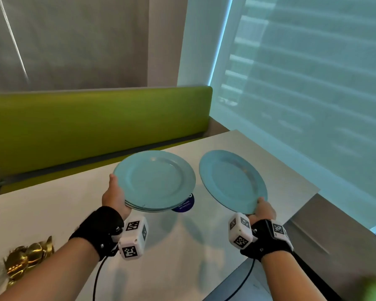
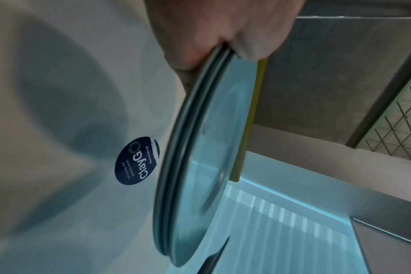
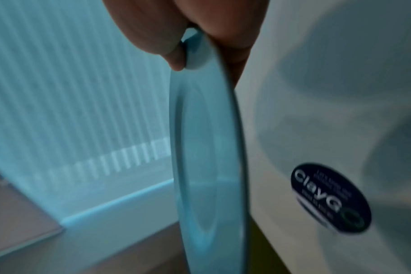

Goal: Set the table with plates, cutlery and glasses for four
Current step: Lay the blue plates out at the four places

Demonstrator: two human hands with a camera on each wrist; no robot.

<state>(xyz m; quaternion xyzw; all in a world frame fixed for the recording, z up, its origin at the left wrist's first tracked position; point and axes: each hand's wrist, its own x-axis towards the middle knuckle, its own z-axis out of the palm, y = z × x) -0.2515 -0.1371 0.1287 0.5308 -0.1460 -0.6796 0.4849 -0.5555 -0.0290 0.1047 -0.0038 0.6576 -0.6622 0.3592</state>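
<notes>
Head view: early stage, no place set on the pale rectangular table (image 1: 52,213). The left hand (image 1: 115,196) grips a stack of round pale-blue plates (image 1: 154,181) by the near-left rim, above the round dark-blue sticker (image 1: 183,205). The right hand (image 1: 263,210) pinches a single pale-blue plate (image 1: 232,181), tilted, right of the sticker. Gold cutlery (image 1: 28,259) waits far left of the sticker (glasses unclear).

Left wrist view: thumb on top and fingers (image 2: 181,74) under clamp the stack's rim; three plates, I judge.

Right wrist view: thumb and fingers clamp the single plate's rim, held off the table.
</notes>
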